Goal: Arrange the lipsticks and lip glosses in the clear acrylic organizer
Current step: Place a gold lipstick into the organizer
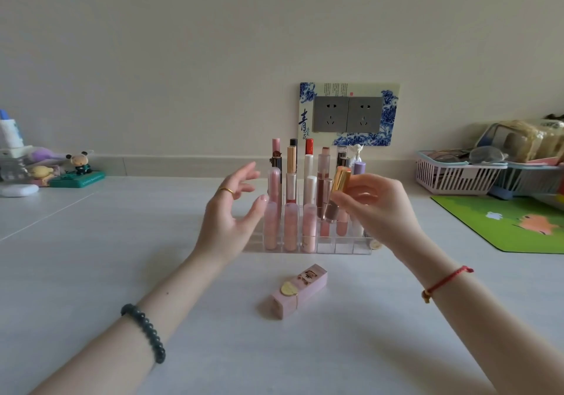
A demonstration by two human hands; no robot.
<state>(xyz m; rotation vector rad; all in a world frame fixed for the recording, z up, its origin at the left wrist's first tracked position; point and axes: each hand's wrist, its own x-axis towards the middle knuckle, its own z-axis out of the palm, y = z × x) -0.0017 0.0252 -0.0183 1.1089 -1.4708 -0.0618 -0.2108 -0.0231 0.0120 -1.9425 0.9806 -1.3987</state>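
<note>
Many lip tubes (290, 229) upright, clear organizer (345, 246)

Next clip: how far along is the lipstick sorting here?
Mostly done: many tubes stand upright in the clear acrylic organizer, filling its back rows and left front cells. In hand: the right hand pinches a gold-capped tube over the organizer's right side; the left hand hovers open. Left: one pink square lipstick lies on the white table in front; some right front cells look empty.

Upright pink tubes (290, 229) fill the clear organizer (326, 246); pink boxed lipstick (297, 290) lies before it.
</note>
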